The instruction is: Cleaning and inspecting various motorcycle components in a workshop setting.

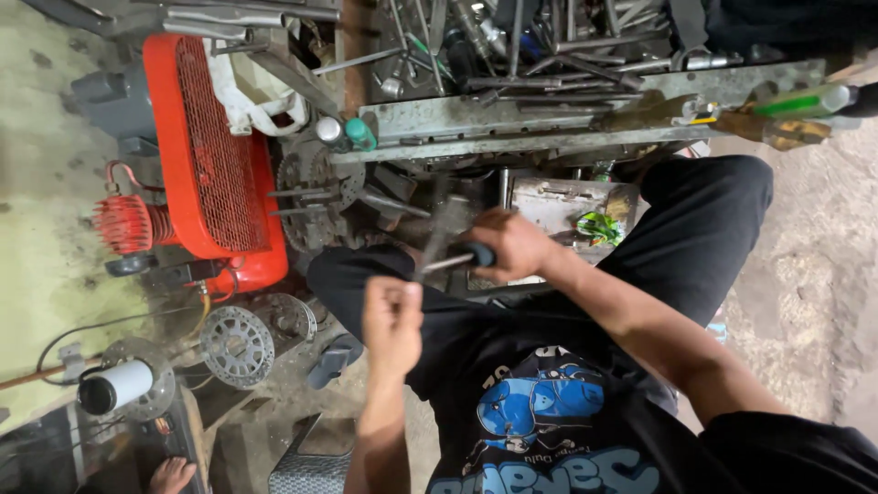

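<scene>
My right hand (512, 242) grips the dark handle of a tool with a thin metal shaft (446, 263). Its blurred head looks like a hammer's and hangs over my lap. My left hand (393, 320) is closed in a fist just below that shaft, thumb up. It seems to pinch something small, but I cannot make out what. Both hands are above my black trousers (713, 220), and I am seated in front of a cluttered metal rack (549, 119).
A red air compressor (210, 155) stands at the left. Brake discs (236, 346) and a white cylinder (114, 386) lie on the floor. Wrenches and rods (549, 46) fill the rack, with a green-handled screwdriver (805, 101). Another person's toes or fingers (169, 476) show at the bottom left.
</scene>
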